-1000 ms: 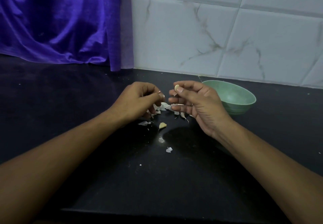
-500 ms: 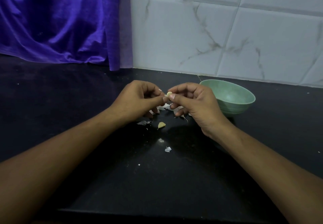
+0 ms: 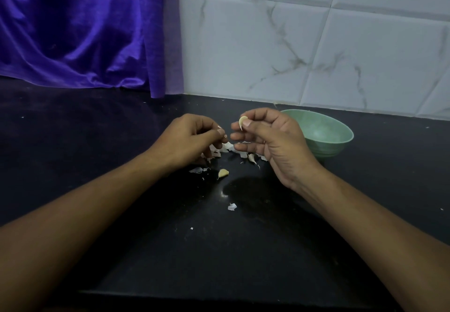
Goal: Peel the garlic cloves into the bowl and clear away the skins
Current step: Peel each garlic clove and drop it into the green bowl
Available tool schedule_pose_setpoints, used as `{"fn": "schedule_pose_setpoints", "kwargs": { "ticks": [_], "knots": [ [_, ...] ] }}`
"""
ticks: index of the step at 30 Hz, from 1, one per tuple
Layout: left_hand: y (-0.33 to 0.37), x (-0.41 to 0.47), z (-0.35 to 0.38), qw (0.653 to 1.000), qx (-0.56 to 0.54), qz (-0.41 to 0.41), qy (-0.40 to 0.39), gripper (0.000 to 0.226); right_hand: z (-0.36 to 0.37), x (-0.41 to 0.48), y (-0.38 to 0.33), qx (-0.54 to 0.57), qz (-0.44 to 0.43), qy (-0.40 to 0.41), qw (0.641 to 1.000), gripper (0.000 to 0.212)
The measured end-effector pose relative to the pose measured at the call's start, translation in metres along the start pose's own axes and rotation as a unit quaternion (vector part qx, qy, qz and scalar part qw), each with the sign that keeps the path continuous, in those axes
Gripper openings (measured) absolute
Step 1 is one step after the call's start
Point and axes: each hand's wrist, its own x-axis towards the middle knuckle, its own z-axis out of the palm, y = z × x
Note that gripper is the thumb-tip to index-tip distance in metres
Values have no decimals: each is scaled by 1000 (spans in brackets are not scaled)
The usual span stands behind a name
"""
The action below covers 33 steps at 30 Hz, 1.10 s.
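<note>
The left hand is curled, thumb against forefinger, above the garlic skins on the tabletop; the right hand, slightly apart, pinches a peeled garlic clove between thumb and forefinger, with the green bowl behind it, inside partly hidden.

Illumination is dim and cool, arriving from above. The right hand casts a soft shadow on the black countertop, beside one small glare spot. Focus is sharp at centre; the forearms soften near the lower edge. Tile wall grout lines bow slightly from wide-angle distortion.
</note>
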Motion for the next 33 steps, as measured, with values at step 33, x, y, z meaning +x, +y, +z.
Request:
{"fn": "schedule_pose_setpoints", "kwargs": {
  "ticks": [33],
  "knots": [
    [3, -1, 0, 986, 119, 114, 37, 9, 0, 1, 9, -115, -2, 2, 993, 17]
  ]
}}
